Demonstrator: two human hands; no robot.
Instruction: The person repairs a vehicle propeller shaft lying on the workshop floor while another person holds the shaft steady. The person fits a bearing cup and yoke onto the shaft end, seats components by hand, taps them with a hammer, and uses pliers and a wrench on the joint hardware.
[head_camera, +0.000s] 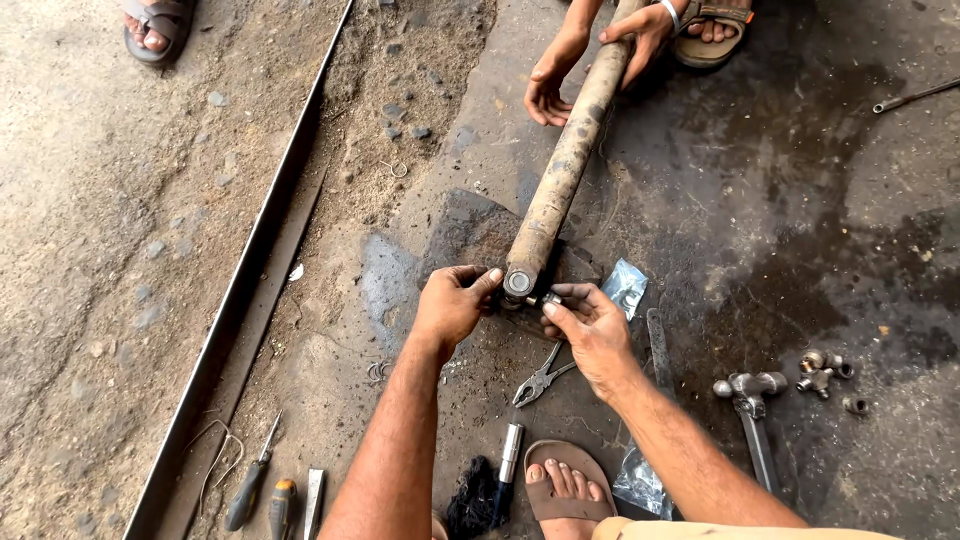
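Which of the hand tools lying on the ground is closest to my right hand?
The pliers, lying open-handled just below your right hand. The hammer lies farther right, and the screwdrivers lie far off at lower left.

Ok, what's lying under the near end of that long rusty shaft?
Under the near end of the shaft is a dark oily patch on the concrete. The left hand and right hand grip that end, so the ground directly beneath it is hidden.

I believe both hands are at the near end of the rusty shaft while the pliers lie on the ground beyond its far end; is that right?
Not quite. The head view shows the left hand and right hand at the near end of the rusty shaft, but the pliers lie on the ground just below the hands, on the near side.
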